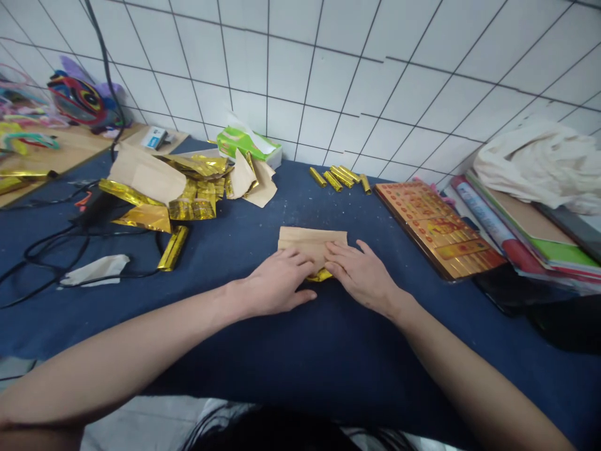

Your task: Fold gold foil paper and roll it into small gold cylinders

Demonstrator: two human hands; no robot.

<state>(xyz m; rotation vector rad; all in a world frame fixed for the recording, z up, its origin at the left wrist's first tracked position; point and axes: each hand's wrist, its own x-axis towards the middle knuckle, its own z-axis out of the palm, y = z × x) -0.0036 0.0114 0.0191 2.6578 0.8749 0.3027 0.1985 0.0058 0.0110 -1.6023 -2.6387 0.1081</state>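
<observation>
A sheet of brown paper (312, 237) lies in the middle of the blue cloth, with a strip of shiny gold foil showing at its near edge. My left hand (284, 279) rests on its left side, fingers laid over the paper and thumb stretched out toward the right. On the right side my right hand (359, 275) presses down with its fingers extended and thumb apart. Both palms face down, and the part of the sheet beneath them is hidden. Beyond the sheet, near the wall, lie several small gold rolls (342, 177).
Crumpled gold and brown paper (195, 181) is piled at left, before a green tissue pack (248, 144). A longer gold roll (173, 248) and black cables (51, 241) lie nearer. At right sit a red-and-gold printed stack (436, 228), books (526, 232) and a white cloth (539, 163).
</observation>
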